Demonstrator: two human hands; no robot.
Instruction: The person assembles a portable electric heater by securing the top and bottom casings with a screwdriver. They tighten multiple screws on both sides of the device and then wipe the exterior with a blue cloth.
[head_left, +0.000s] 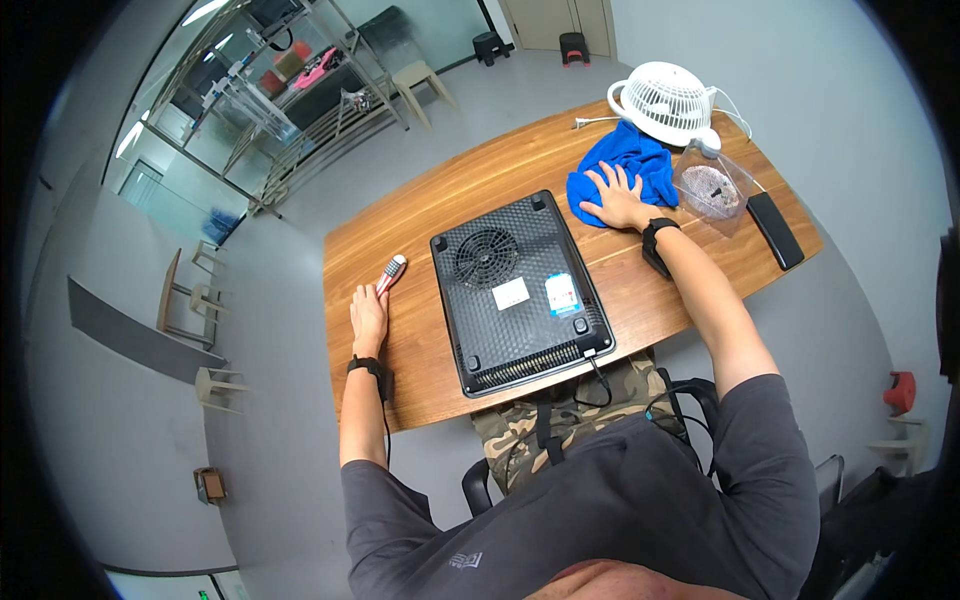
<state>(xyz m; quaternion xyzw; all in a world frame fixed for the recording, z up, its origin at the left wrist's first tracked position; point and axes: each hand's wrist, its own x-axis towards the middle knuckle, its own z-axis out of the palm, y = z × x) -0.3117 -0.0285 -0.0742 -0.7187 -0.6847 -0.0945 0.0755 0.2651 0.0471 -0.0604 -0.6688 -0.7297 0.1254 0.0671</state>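
Observation:
A flat black appliance, which looks like an induction cooker, lies underside up on the wooden table before me. Its round fan grille, corner feet and two stickers show, and a black cord leaves its near edge. To its left, my left hand rests on the tabletop, closed round the lower end of a small brush with a red-and-white handle; its dotted head points away from me. My right hand lies with fingers spread on a crumpled blue cloth, pressing on it beyond the appliance's right side.
Behind the cloth sits a white fan-like thing with a slatted dome and a cord. A clear container and a black oblong case stand along the right side of the wooden table. Metal shelving and stools are farther off.

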